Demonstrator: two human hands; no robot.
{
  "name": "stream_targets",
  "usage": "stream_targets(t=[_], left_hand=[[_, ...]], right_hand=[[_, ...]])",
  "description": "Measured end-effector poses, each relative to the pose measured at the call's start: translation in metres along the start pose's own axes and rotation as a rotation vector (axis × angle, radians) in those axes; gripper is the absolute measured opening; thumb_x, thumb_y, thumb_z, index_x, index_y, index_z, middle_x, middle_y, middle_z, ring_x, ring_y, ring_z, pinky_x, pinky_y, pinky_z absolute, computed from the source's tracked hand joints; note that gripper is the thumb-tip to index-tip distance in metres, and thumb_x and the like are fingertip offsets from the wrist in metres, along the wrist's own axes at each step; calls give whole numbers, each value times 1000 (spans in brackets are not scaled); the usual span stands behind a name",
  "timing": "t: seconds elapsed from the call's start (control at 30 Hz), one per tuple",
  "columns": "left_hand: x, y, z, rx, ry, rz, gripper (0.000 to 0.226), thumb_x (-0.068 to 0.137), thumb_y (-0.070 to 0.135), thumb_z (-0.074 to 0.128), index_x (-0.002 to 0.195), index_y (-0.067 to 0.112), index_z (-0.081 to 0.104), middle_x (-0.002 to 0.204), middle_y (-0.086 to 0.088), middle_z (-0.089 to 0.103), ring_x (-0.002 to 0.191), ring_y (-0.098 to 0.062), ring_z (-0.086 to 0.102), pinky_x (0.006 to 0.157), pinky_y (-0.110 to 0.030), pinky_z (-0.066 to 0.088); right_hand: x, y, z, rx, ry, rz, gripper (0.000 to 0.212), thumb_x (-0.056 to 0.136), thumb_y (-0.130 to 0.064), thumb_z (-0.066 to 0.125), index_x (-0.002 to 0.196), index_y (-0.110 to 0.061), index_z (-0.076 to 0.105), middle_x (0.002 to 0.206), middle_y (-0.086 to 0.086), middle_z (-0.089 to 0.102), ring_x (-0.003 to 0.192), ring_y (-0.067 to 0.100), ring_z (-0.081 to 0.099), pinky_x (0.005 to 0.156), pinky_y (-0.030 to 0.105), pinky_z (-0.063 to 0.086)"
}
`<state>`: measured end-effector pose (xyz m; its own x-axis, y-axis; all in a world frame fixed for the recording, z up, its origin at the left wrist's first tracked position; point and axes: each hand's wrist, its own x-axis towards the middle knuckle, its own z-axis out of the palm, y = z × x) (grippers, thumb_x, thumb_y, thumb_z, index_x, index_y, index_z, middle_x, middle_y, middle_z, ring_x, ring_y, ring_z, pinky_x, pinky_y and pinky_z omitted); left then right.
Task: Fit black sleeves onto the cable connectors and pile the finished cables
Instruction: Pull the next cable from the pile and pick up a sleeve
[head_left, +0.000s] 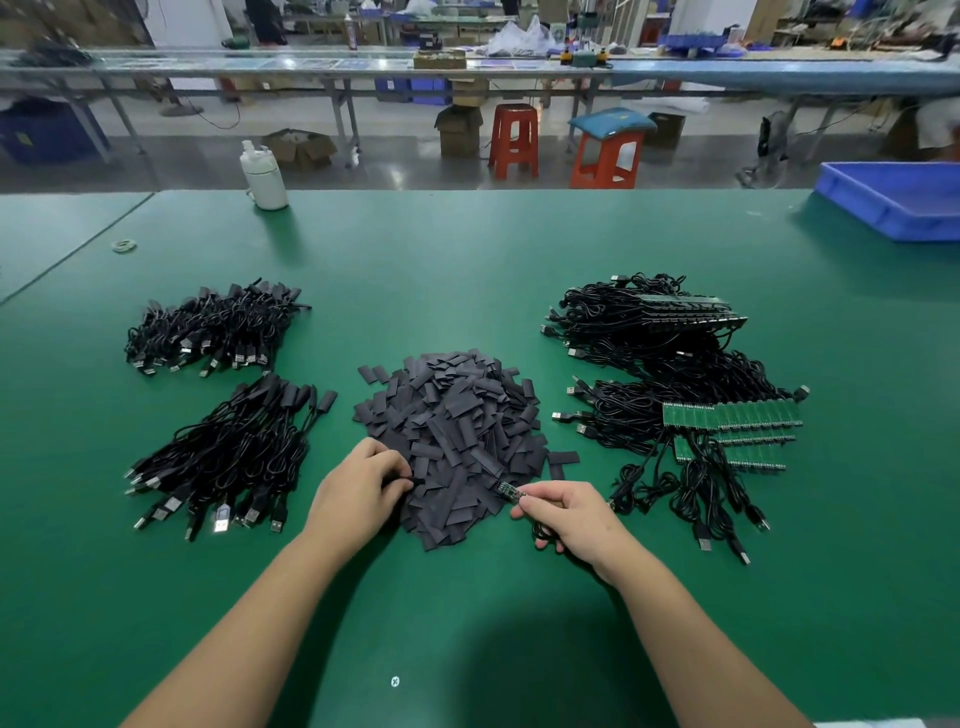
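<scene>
left hand (358, 493) pinching one sleeve (415, 483) off heap | right hand (566, 512) pinching board connector (510, 491) | open sleeve mouth, push board straight in

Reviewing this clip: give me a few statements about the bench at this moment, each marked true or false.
1. The right hand holds a cable's small green board. True.
2. The left hand rests on the blue bin. False: it pinches a sleeve at the sleeve pile.
3. Cables with bare green boards lie right of the sleeve pile. True.
4. The white bottle lies tipped over. False: it stands upright.
</scene>
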<state>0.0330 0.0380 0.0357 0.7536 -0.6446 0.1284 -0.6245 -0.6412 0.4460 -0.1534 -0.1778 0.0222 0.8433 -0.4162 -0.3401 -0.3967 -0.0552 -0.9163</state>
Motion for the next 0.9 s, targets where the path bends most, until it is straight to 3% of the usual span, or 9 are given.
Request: stream_targets(t=[0.17,0.33,0.47,0.63,0.73,0.83,0.9], left_hand=[[7,6,-2,-123,39,1,5,89,29,70,91,30,74,86,16,57,81,-8,57,74,-30,49],[12,21,0,-232,64,-53,6,92,29,66,89,33,69,97,13,55,90,-7,55,79,-27,45],[10,42,6,-437,-101,-69,19,96,27,60,83,40,66,73,19,66,56,4,54,56,-23,41],[3,56,21,-613,-254,-77,17,96,23,62,102,35,72,51,19,57,42,2,43,50,-19,35],[1,62,22,-558,-344,-42,29,94,25,65,122,28,67,67,20,60,55,-1,48,61,-24,41],[0,66,22,-276,-303,105,37,94,29,64,131,24,62,97,13,60,94,-9,57,86,-25,42],[-1,68,21,-160,-275,198,37,96,31,60,132,22,61,103,5,60,103,-16,57,90,-25,42]], right_hand=[[1,0,-2,-8,-20,7,17,98,-26,63,113,-25,68,98,-8,77,57,9,61,46,19,42],[3,1,-5,-39,-36,18,16,98,-31,60,111,-27,69,99,-11,77,53,6,57,48,20,42],[4,2,-6,-37,-63,31,19,97,-32,61,114,-28,69,103,-14,76,52,6,57,49,21,42],[3,2,-8,-17,-92,42,16,97,-28,63,110,-26,72,96,-5,77,51,5,54,50,23,42],[3,1,-8,1,-88,44,14,97,-25,63,108,-25,73,85,-2,76,50,7,55,46,22,40],[2,-1,-8,-1,-82,41,13,98,-23,62,104,-22,74,78,-3,73,48,8,54,44,21,38],[1,-3,-9,1,-97,38,16,100,-24,59,103,-18,73,82,-3,74,48,7,53,44,20,37]])
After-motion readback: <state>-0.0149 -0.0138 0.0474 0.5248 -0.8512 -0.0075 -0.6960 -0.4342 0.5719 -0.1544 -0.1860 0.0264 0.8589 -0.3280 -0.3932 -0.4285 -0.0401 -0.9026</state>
